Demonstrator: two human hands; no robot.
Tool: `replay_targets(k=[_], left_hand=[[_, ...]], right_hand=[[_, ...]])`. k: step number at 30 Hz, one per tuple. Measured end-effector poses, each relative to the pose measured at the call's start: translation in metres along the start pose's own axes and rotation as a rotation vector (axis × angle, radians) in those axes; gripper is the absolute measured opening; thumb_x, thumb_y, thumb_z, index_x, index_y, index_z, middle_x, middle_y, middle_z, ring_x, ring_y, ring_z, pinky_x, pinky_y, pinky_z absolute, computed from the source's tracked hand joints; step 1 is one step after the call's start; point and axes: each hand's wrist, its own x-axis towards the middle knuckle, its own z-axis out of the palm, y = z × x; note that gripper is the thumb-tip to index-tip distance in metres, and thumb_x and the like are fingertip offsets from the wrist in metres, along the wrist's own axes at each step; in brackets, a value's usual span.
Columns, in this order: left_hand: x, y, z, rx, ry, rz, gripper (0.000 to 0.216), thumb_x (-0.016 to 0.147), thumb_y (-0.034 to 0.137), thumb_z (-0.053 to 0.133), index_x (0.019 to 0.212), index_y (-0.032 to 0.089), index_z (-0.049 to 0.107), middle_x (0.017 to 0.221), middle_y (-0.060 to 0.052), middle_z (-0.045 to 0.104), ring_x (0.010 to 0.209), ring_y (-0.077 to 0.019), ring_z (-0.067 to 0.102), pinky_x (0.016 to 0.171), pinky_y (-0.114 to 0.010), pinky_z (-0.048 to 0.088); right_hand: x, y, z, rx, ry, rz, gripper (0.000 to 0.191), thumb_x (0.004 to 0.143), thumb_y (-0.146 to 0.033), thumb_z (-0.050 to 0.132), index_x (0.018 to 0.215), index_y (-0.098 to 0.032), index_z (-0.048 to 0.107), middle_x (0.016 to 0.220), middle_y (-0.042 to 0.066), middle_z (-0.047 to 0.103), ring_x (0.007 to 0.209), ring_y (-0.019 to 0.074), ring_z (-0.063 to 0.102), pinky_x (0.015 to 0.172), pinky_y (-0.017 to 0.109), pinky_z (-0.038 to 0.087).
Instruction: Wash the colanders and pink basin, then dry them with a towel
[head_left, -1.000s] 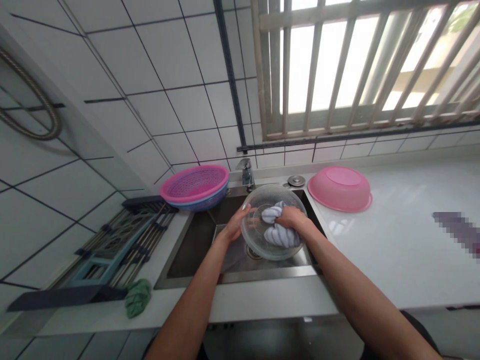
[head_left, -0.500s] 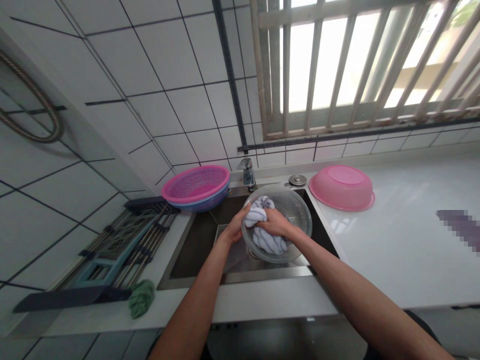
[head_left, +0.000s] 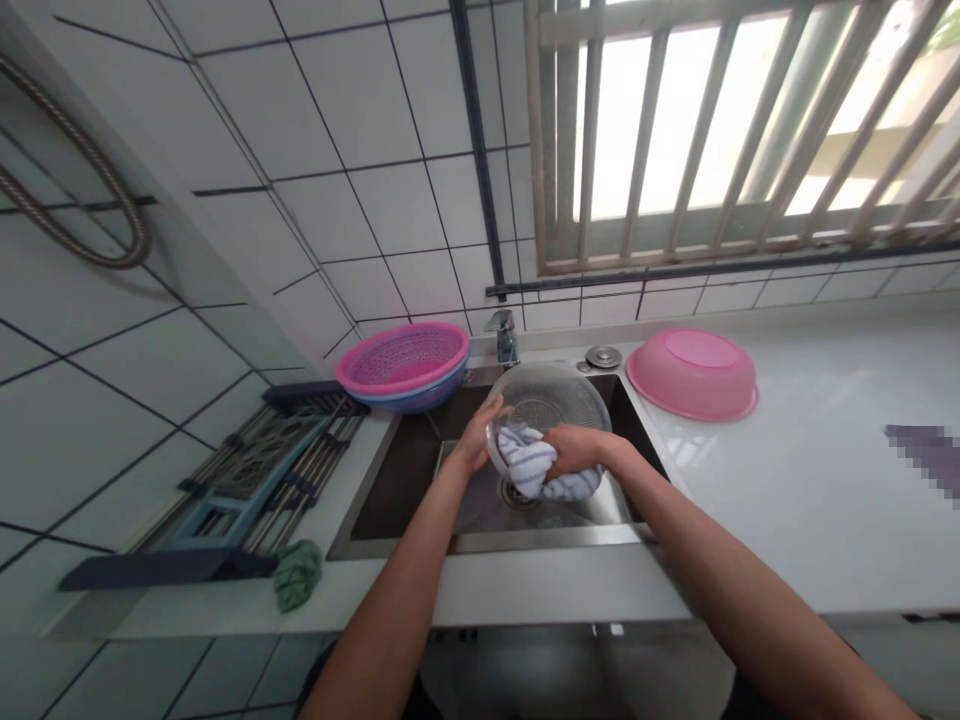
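Observation:
Over the sink [head_left: 491, 542] I hold a clear, see-through colander [head_left: 577, 400] tilted, with a fine perforated pattern in its base. My left hand [head_left: 478, 435] is closed on its left rim. Bunched in my right hand [head_left: 581, 448] is a white cloth with grey-blue stripes [head_left: 529, 460]. It lies against the lower left inside wall and rim of the colander, and part of it hangs along the near side. The right fingertips are hidden in the cloth.
A faucet [head_left: 506, 340] stands behind the sink. Stacked pink and blue baskets [head_left: 405, 360] sit at the back left. An upturned pink basin [head_left: 694, 375] and a metal drain plug [head_left: 603, 357] lie to the right. A folded rack [head_left: 240, 490] and green cloth [head_left: 297, 575] are left.
The colander has tilted, its near side lifting so that the sink drain shows below. My right hand has moved the cloth from the upper left down to the near rim. The view has shifted slightly.

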Motion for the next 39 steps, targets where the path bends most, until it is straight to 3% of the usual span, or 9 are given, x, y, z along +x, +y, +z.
replay_targets(k=[4,9,15,18,23,25,29,33,39], left_hand=[[0.003,0.003,-0.002,0.029,0.029,-0.04,0.056,0.095,0.041,0.069,0.144,0.019,0.056,0.088,-0.007,0.074,0.064,-0.0188,0.071,0.061,-0.029,0.06],[0.004,0.013,-0.025,0.017,0.077,-0.098,0.057,0.096,0.043,0.065,0.148,0.022,0.052,0.08,-0.005,0.069,0.058,-0.0177,0.067,0.06,-0.029,0.059],[0.001,0.024,-0.046,0.081,0.053,-0.321,0.077,0.09,0.061,0.067,0.158,0.039,0.037,0.094,-0.005,0.065,0.066,-0.0221,0.071,0.061,-0.038,0.06],[-0.001,0.022,-0.038,0.085,-0.007,-0.338,0.077,0.09,0.063,0.066,0.158,0.041,0.037,0.097,-0.006,0.067,0.066,-0.0223,0.071,0.064,-0.04,0.06],[-0.005,0.008,-0.013,0.015,-0.151,-0.319,0.068,0.098,0.056,0.057,0.159,0.03,0.04,0.098,-0.011,0.075,0.073,-0.0263,0.074,0.071,-0.039,0.059],[-0.004,0.003,-0.008,0.005,-0.151,-0.303,0.065,0.101,0.053,0.055,0.159,0.027,0.041,0.093,-0.011,0.076,0.071,-0.025,0.073,0.07,-0.036,0.057],[0.001,-0.005,-0.006,0.005,-0.09,-0.265,0.06,0.101,0.047,0.057,0.155,0.022,0.048,0.084,-0.007,0.076,0.063,-0.0207,0.07,0.064,-0.03,0.055],[0.003,-0.007,-0.002,0.027,-0.099,-0.258,0.052,0.1,0.041,0.061,0.147,0.02,0.057,0.09,-0.007,0.077,0.068,-0.0206,0.072,0.068,-0.031,0.057],[-0.003,0.002,-0.003,0.052,-0.12,-0.39,0.065,0.097,0.061,0.056,0.153,0.026,0.051,0.101,-0.011,0.076,0.075,-0.0279,0.075,0.071,-0.042,0.061]], right_hand=[[-0.006,-0.016,-0.001,-0.05,0.112,-0.052,0.024,0.084,-0.038,0.073,0.101,-0.021,0.075,0.104,0.007,0.079,0.089,0.0223,0.072,0.073,0.024,0.044],[-0.01,-0.027,-0.006,-0.096,0.122,-0.117,0.018,0.083,-0.025,0.07,0.1,-0.023,0.076,0.106,0.007,0.078,0.096,0.0232,0.071,0.08,0.025,0.045],[-0.019,-0.006,-0.011,-0.124,0.063,0.14,0.014,0.079,-0.016,0.069,0.088,-0.02,0.08,0.096,0.012,0.08,0.086,0.0252,0.074,0.073,0.027,0.048],[-0.017,-0.009,-0.004,-0.151,0.126,0.222,0.017,0.081,-0.016,0.067,0.091,-0.017,0.08,0.1,0.017,0.079,0.089,0.0283,0.075,0.076,0.03,0.05],[0.002,-0.029,0.013,-0.058,0.146,0.002,0.031,0.08,-0.012,0.065,0.106,-0.022,0.08,0.113,0.012,0.078,0.104,0.0272,0.072,0.09,0.031,0.049],[0.012,-0.032,0.017,-0.032,0.162,0.004,0.036,0.082,-0.011,0.063,0.113,-0.022,0.078,0.119,0.012,0.077,0.111,0.0265,0.07,0.095,0.031,0.047],[0.026,-0.028,0.021,-0.02,0.259,0.128,0.03,0.088,-0.016,0.059,0.114,-0.016,0.075,0.12,0.015,0.075,0.113,0.0279,0.069,0.095,0.032,0.046],[0.028,-0.018,0.019,-0.02,0.364,0.238,0.03,0.096,-0.021,0.054,0.12,-0.019,0.071,0.123,0.015,0.073,0.112,0.0283,0.069,0.091,0.032,0.048],[0.014,0.014,0.007,0.044,0.53,0.57,0.042,0.103,-0.027,0.045,0.141,-0.018,0.059,0.132,0.019,0.068,0.117,0.0311,0.067,0.094,0.035,0.049]])
